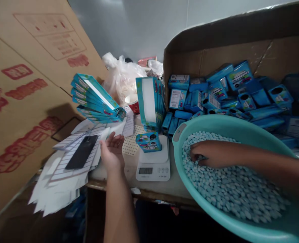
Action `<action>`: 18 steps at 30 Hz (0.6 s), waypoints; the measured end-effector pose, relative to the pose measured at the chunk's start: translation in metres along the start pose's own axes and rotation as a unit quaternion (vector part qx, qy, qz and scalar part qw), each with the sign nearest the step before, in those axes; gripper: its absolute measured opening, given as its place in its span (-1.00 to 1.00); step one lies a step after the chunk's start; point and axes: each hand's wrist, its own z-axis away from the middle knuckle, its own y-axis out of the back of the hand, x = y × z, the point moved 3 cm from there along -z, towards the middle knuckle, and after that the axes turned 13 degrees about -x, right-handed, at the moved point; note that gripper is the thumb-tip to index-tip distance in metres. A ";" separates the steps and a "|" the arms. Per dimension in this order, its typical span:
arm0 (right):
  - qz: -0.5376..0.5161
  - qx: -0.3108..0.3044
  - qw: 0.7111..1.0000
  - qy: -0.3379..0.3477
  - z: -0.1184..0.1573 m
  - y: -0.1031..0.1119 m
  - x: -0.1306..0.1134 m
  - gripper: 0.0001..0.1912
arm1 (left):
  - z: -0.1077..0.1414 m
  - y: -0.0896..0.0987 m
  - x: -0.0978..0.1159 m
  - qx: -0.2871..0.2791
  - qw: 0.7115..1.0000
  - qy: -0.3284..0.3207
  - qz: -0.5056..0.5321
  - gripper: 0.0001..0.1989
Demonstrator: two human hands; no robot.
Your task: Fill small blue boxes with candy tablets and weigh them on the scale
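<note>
My right hand (pixel 211 154) reaches into a teal basin (pixel 243 123) of small pale-blue candies (pixel 237 185). Its fingers are curled down into the candies, fingertips partly hidden. My left hand (pixel 113 150) is held palm up with the fingers apart and nothing in it, between a dark phone (pixel 81 152) and a white digital scale (pixel 153 170). On the scale's platform stands a small blue candy box (pixel 148 142), touched by neither hand. The scale's display is lit, but its digits are too blurred to read surely.
Flat blue cartons stand fanned in two stacks, left (pixel 96 98) and centre (pixel 149 104). A large cardboard box (pixel 240 50) at the right holds many blue candy boxes. Papers (pixel 60 172) overhang the table's left edge. A red cup (pixel 133 104) and plastic bags (pixel 124 74) are behind.
</note>
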 end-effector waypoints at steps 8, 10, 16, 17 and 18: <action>-0.010 -0.004 1.000 -0.015 0.003 0.004 -0.001 -0.85 | 0.006 -0.004 0.000 0.055 0.996 0.069 0.016 -0.49; -0.013 0.006 1.000 -0.010 0.005 0.006 -0.003 -0.82 | 0.007 -0.004 0.000 0.063 0.996 0.064 0.018 -0.50; -0.002 0.012 1.000 -0.004 0.006 0.007 0.000 -0.87 | 0.006 0.000 0.000 0.074 0.993 0.074 0.046 -0.53; -0.002 0.012 1.000 -0.005 0.006 0.007 0.000 -0.86 | 0.006 0.000 0.000 0.077 0.992 0.081 0.052 -0.54; -0.002 0.013 1.000 -0.009 0.006 0.007 0.000 -0.86 | 0.006 0.001 0.000 0.078 0.992 0.086 0.057 -0.56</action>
